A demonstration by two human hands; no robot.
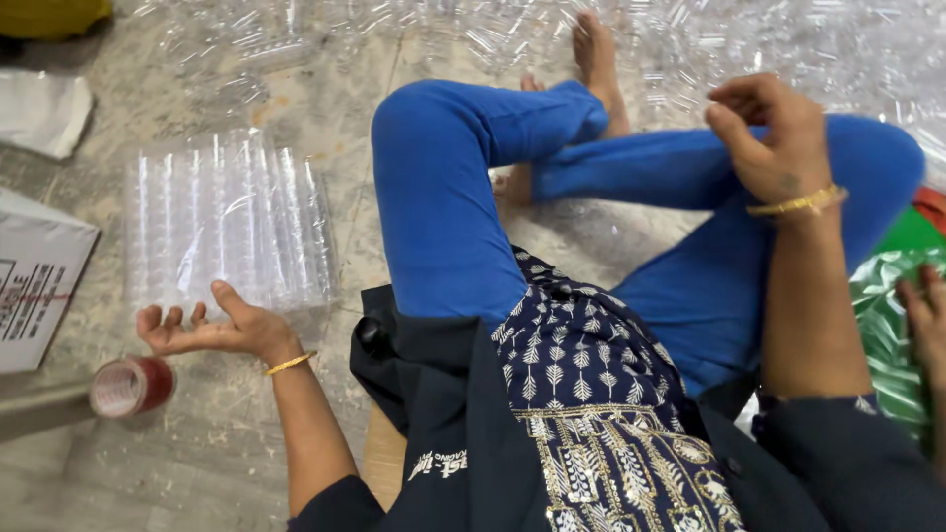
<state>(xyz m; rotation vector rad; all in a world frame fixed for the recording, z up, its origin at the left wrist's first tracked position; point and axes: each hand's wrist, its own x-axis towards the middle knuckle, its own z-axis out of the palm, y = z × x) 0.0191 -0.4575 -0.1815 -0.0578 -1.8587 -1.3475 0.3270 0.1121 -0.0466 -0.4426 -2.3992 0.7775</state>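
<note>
Clear plastic tray stack (pixel 229 222) lies on the concrete floor (pixel 197 453), the landmark here. Left hand (pixel 212 330) hovers palm-up at the stack's near edge, grip spread, holding nothing. Red tape roll (pixel 133 386) sits on the floor just nearer than that hand. Cardboard box (pixel 34 281) stands left of the stack. Right hand (pixel 774 133) rests over the blue-trousered knee, well right of the stack, fingers curled; contents cannot tell.
</note>
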